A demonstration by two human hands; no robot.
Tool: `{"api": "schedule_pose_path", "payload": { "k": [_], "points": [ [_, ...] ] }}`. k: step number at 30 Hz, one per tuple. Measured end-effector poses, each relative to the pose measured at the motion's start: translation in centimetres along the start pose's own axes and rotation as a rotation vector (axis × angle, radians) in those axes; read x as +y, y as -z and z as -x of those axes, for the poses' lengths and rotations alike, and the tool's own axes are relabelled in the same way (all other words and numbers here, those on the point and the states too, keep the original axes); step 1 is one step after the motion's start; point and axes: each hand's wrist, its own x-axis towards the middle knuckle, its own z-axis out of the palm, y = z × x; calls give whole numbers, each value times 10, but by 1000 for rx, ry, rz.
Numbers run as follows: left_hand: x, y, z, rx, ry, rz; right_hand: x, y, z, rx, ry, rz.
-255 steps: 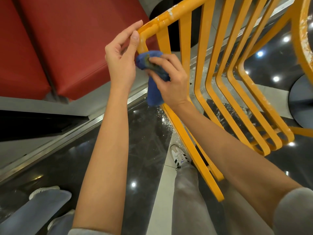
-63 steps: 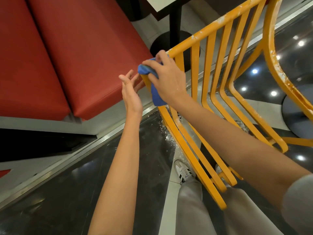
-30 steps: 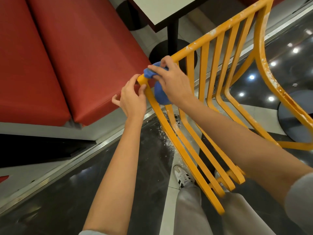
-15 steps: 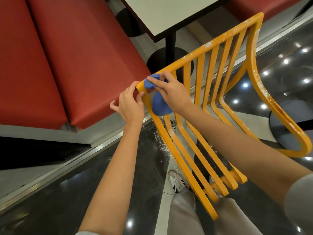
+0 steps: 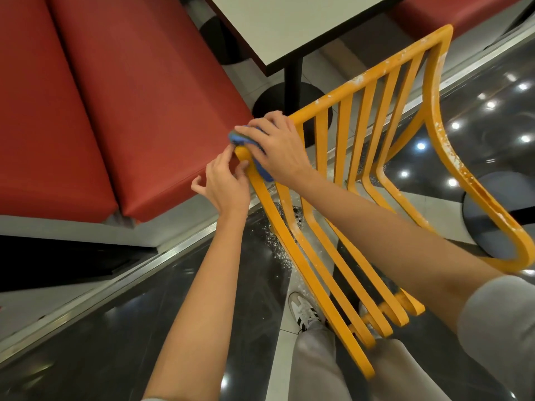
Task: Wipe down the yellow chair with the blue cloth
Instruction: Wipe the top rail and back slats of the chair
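Count: one yellow chair [image 5: 350,235], one blue cloth [image 5: 262,169], two hands, two red cushions [image 5: 121,91], one white table [image 5: 292,21], one shoe [image 5: 304,312] in view.
Chair: tilted, slatted; six slats counted between the two side rails; white specks lay on the top rail and the far side rail.
Cloth: bunched at the near top corner of the chair, wrapped around the corner and mostly hidden under the right hand.
Right hand [image 5: 279,147]: fingers curled and pressed down over the cloth, clamping it against the chair corner.
Left hand [image 5: 225,182]: loosely half-closed, thumb and forefinger touching the chair rail just below the cloth; the other fingers were curled and free.
Cushions: side by side, left of the chair, just behind the hands.
Table: beyond the chair, on a black post with a round base.
Floor [image 5: 115,357]: dark and glossy, with white crumbs scattered under the chair.
Shoe: white with black stripes, beside the lower slats.
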Motion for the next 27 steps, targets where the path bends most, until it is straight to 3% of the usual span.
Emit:
{"api": "schedule_pose_path", "payload": {
  "k": [3, 7, 9, 12, 16, 23, 27],
  "points": [
    [0, 1, 0, 0, 0, 18, 37, 10, 3, 79, -141, 73],
    [2, -2, 1, 1, 7, 36, 64, 22, -6, 51, -324, 3],
    [3, -4, 1, 6, 6, 29, 48, 13, -8, 17, -263, -63],
    [2, -3, 1, 9, 14, 2, 16, -2, 1, -81, -15, -127],
    [2, 0, 0, -8, 3, -2, 34, 7, 1, -132, 132, -87],
    [3, -1, -1, 1, -29, 0, 124, 50, 0, -22, -230, 32],
    [9, 4, -6, -15, -68, -84, 109, 39, 1, 89, -349, -51]
  ]
}}
